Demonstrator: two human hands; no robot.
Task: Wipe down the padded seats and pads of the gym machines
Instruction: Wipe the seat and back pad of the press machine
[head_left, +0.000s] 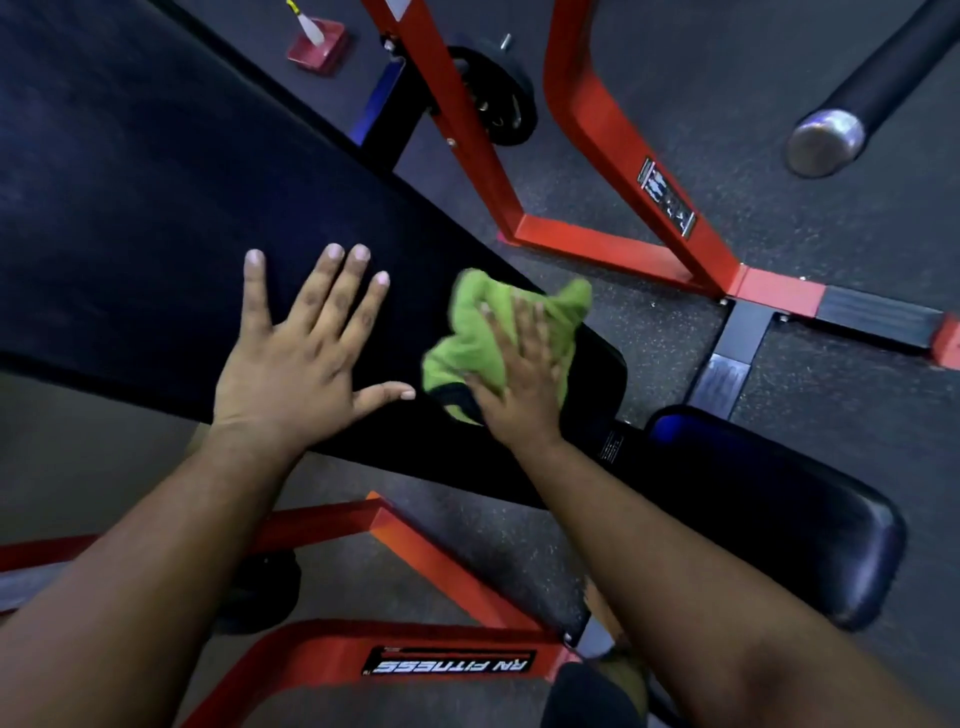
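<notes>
Green crumpled cloth (498, 332) under flat-fingered right hand (519, 379) on matte black pad (156, 208) (left hand (296, 358) splayed, fingers straight alongside).

This is a gym. A long black padded bench (156, 208) lies under the left hand (296, 364). A red steel machine frame (613, 156) and a weight plate (493, 98) stand beyond the right hand (524, 379), on speckled rubber flooring (779, 67).
</notes>
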